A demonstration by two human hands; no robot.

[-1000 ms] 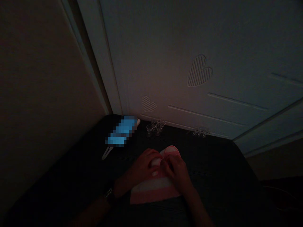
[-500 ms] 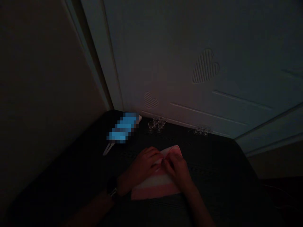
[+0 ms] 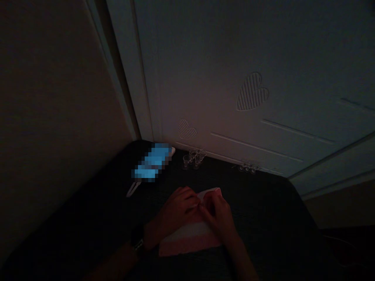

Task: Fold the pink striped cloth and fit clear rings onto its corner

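A pink-and-white striped cloth (image 3: 190, 240) lies folded on the dark table. My left hand (image 3: 183, 203), with a watch (image 3: 137, 238) on its wrist, rests over the cloth's left side, fingers bent and closed on it. From the right, my right hand (image 3: 218, 210) pinches the cloth near its far corner, thumb and fingers drawn together. The fingertips of both hands almost meet at the cloth's middle. Dim light hides the exact fold between them.
Beyond my left hand a phone (image 3: 154, 162) with a lit, blurred screen lies on the table (image 3: 272, 218), a pale strap (image 3: 133, 189) at its near end. Several small clear glasses (image 3: 195, 159) stand by the heart-patterned panel (image 3: 222, 70); more small glass pieces (image 3: 248, 168) sit farther right.
The view has tilted slightly, so everything sits a little lower. My right hand's fingers have shifted over the cloth's far corner, and less of that corner shows. My left hand stays on the cloth.
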